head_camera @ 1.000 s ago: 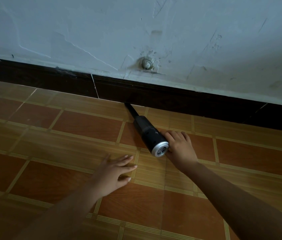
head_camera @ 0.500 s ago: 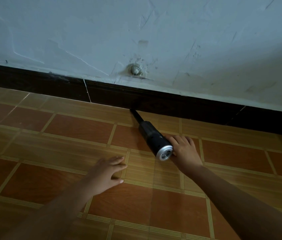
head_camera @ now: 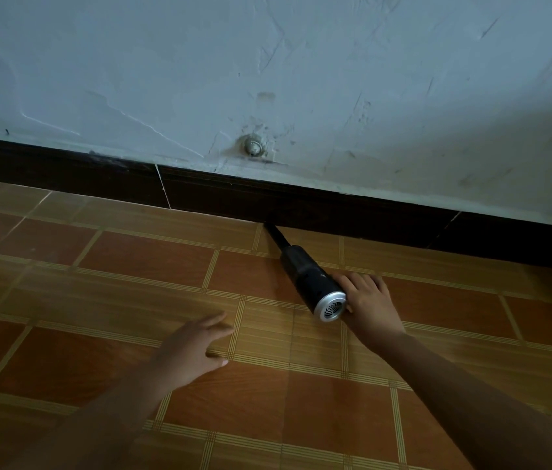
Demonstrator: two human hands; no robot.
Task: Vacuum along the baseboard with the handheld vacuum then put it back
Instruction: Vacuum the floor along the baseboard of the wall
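The handheld vacuum is a black cylinder with a silver vented rear cap and a thin black nozzle. It lies low over the tiled floor, its nozzle tip touching the foot of the dark baseboard. My right hand grips the vacuum's rear end from the right side. My left hand rests flat on the floor tiles, fingers spread, to the left of the vacuum and apart from it.
The floor is brown and orange tile with striped yellow borders. Above the baseboard rises a scuffed, cracked white wall with a small round fitting just above the skirting.
The vacuum and my right hand have slid to the right along the baseboard. My left hand has followed to the right on the floor.
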